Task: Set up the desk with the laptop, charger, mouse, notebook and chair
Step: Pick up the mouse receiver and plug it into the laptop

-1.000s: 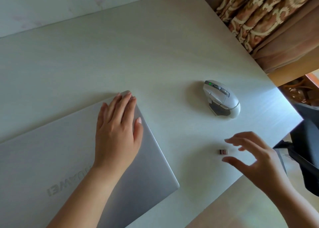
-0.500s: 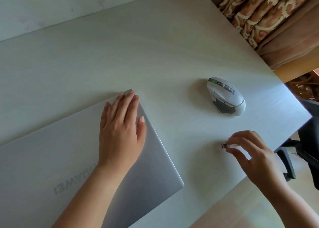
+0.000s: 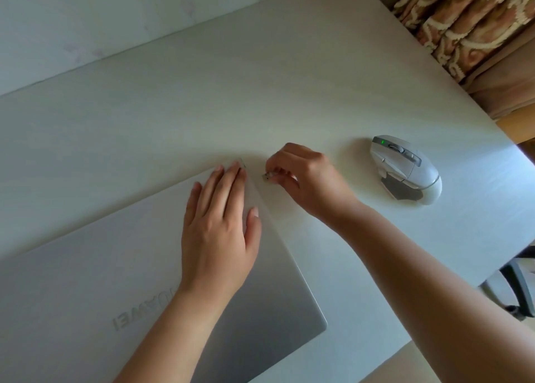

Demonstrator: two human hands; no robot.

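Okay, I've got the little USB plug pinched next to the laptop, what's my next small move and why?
Probably slide the USB plug leftward into the laptop side edge. The right hand pinches it, metal end facing that edge with a small gap, and the left hand lies flat on the closed lid, steadying it. No port is visible here.

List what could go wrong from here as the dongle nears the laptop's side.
1. The right hand pinches the tiny dongle by its end only; it could slip or go in crooked.
2. The port is not visible from above, so aiming is by feel.
3. The left hand rests flat on the closed laptop; a hard push may slide it anyway.
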